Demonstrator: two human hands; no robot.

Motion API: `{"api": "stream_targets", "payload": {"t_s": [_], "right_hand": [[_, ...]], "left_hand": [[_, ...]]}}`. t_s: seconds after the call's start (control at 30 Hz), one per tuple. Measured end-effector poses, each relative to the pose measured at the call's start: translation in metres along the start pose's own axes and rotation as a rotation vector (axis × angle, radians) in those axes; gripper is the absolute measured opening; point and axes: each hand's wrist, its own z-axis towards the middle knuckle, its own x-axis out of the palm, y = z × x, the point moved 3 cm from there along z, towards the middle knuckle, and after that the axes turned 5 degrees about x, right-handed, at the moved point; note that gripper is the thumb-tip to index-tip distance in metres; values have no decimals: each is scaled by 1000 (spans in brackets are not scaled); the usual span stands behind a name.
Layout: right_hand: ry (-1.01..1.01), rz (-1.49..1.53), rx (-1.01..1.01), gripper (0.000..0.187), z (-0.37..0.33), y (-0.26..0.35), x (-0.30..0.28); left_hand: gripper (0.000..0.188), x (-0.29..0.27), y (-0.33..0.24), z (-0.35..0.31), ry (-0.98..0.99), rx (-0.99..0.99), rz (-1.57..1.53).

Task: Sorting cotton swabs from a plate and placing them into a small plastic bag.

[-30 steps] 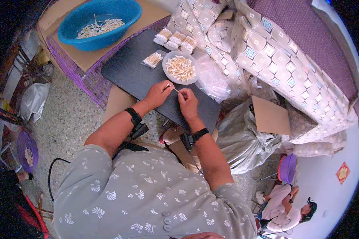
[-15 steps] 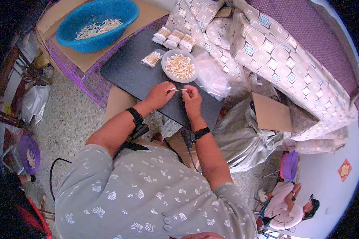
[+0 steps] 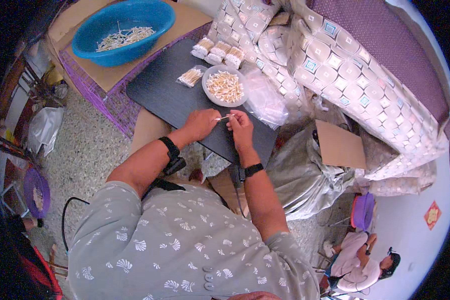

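Between my two hands, just above the near part of a dark table [image 3: 160,82], is a thin cotton swab [image 3: 224,117]. My left hand [image 3: 201,125] is closed, pinching one end of it. The fingertips of my right hand [image 3: 241,129] pinch its other end. Right beyond my hands stands a whitish round bowl [image 3: 225,104] full of cotton swabs [image 3: 225,86]. A clear bag of swabs [image 3: 190,77] lies to the bowl's left. Several packed bundles of swabs [image 3: 219,52] sit behind it. Clear plastic bags [image 3: 266,100] lie in a pile at its right.
A blue basin [image 3: 102,59] with loose swabs stands on cardboard at the far left. Patterned cloth [image 3: 350,75] borders the table's right. An upright cardboard piece [image 3: 341,144] and grey sacking [image 3: 297,175] are nearer. Another person [image 3: 357,265] sits at the lower right.
Both hands have come slightly nearer to me and a little closer together. The swab between them is now more tilted, with less of it showing.
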Motion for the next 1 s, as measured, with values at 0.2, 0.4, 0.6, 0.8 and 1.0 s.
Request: {"api": "stream_targets", "payload": {"t_s": [0.2, 0.4, 0.6, 0.8, 1.0], "right_hand": [[52, -174, -2, 16, -2, -8, 2], [56, -197, -135, 13, -4, -6, 8], [1, -93, 20, 17, 10, 21, -5], [-125, -437, -305, 26, 66, 60, -22], [-44, -821, -475, 25, 96, 74, -5]], "left_hand": [[22, -1, -5, 0, 77, -31, 47], [21, 0, -6, 2, 51, 2, 88], [23, -2, -1, 0, -70, -72, 17], [19, -9, 4, 0, -85, -135, -313], [16, -9, 5, 1, -156, -113, -332]]}}
